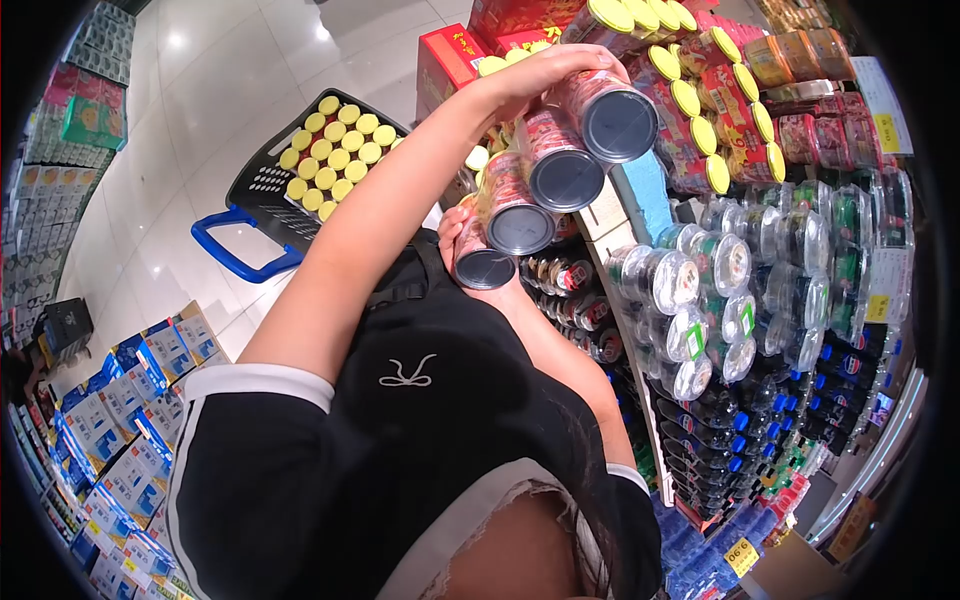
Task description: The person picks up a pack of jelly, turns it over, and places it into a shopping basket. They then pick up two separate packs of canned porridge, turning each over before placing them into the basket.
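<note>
Four cans with red printed labels form a slanting row, dark round ends facing me: the top one (619,125), two middle ones (566,180) (520,229) and the lowest one (485,268). My left hand (565,72) is wrapped over the top end of the row. At the lower end, my right hand (455,225) holds the lowest can, its fingers partly hidden behind it. The row is gripped between both hands. Just beyond are more red cans with yellow lids (702,135), stacked on the display.
A dark basket (262,190) with a blue handle (240,270) holds several yellow-lidded cans on the tiled floor (190,110). Clear-packed tubs (675,280) and dark bottles (700,415) fill shelves at the right. Blue and white boxes (125,400) are stacked lower left.
</note>
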Motion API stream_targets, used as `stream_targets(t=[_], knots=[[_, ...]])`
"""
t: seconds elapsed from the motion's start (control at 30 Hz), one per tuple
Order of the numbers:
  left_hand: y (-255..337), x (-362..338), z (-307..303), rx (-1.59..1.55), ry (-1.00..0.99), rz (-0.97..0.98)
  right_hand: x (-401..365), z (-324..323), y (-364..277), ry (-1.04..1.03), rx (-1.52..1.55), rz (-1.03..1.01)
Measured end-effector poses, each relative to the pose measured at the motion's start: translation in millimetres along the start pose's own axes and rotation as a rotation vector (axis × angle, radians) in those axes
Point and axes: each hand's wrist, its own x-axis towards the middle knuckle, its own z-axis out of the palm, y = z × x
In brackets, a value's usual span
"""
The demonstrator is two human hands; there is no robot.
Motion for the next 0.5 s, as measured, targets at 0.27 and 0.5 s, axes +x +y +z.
stream_targets(t=[0.27,0.5], knots=[[-1.7,1.7,-3.7,0.007,0.009,0.005,3.6,1.1,-3.0,0.024,0.038,-0.014],[-5.3,0.3,-8.2,-0.028,0.012,-0.023,4.7,-0.8,-3.9,0.037,0.081,0.01]])
